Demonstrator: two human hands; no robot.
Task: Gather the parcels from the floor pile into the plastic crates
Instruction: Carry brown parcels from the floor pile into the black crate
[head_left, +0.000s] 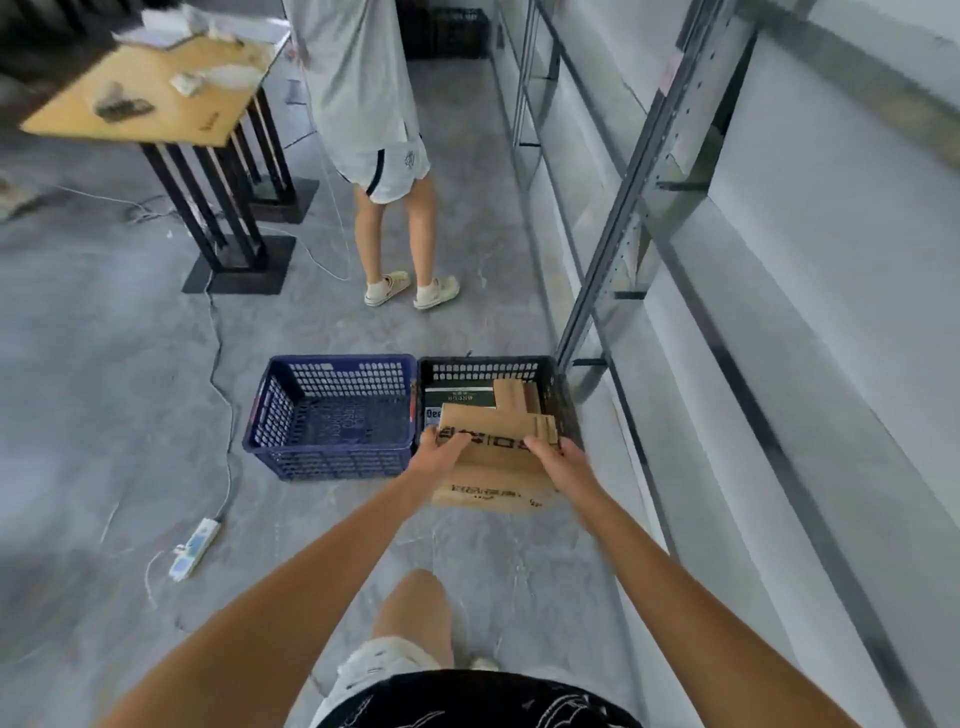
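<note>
You hold one cardboard box (491, 462) between both hands, out in front of you and over the near wall of the black crate (563, 410). Your left hand (441, 451) grips the box's left end, fingers curled over the top edge. Your right hand (558, 457) grips the right end likewise. Both hands are grasping the box; neither is free.

The box's long axis runs left to right, across your line of reach, so each hand takes one end and neither is nearer than the other. The box lies directly between your fingers and slightly beyond them, tilted, with its far edge over the crate's interior and its near, lower face hanging out on your side of the rim.

The black crate already holds other parcels: a dark flat box (457, 399) along the back and tan cartons (519, 400) towards the right. In my judgement the remaining room sits at the near left of that crate, so the box must go forward and down from your fingers.

The blue crate (332, 415) stands touching the black crate's left side and shows no parcels. It lies just left of your left hand, should the black crate prove too full.

The floor pile is not in view.
</note>
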